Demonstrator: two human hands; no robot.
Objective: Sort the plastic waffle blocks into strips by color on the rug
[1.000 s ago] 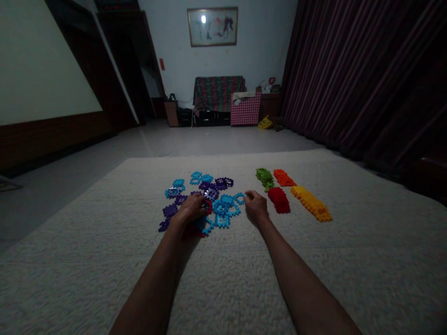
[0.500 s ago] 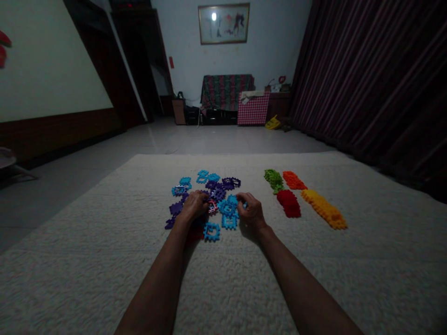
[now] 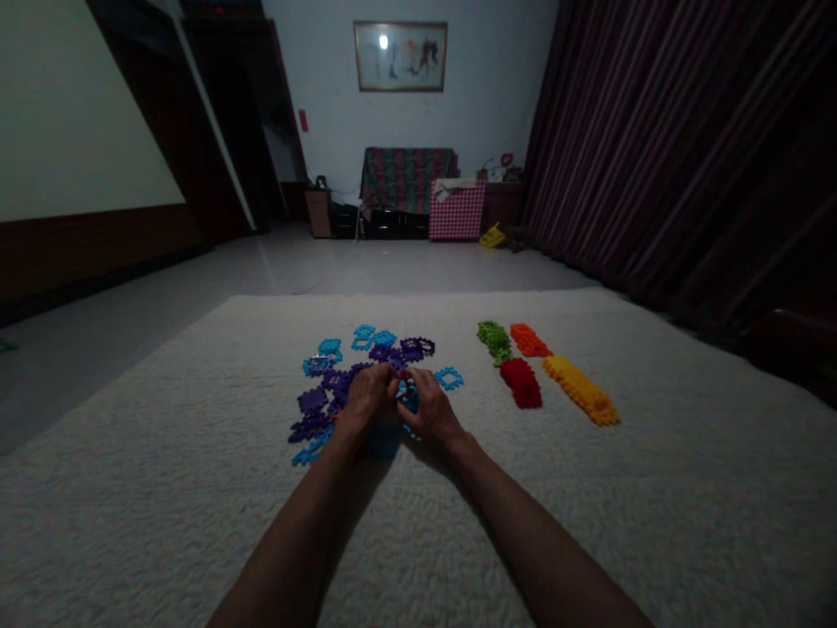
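Note:
My left hand [image 3: 370,394] and my right hand [image 3: 429,408] meet over a spread of toothed plastic building pieces. Their closed fingertips pinch a small red building piece [image 3: 401,377], mostly covered by the fingers. Light blue pieces show under and between the hands, partly hidden. Dark purple pieces [image 3: 312,401] lie left of my left hand, with a light blue piece [image 3: 314,449] near its wrist. Just beyond my right hand rests a single light blue square frame piece [image 3: 449,378]. More purple pieces [image 3: 417,349] and light blue pieces [image 3: 364,336] lie behind the hands.
Pieces sorted by colour lie to the right: a green pile [image 3: 493,342], an orange pile [image 3: 528,340], a red pile [image 3: 521,383] and a long yellow row [image 3: 581,390]. All rest on a pale textured mat [image 3: 418,541]. A dark curtain [image 3: 608,148] hangs at the right.
My right hand has moved left to join my left hand, and a red piece now shows between them. A light blue frame now lies alone on the right. The view has turned slightly right.

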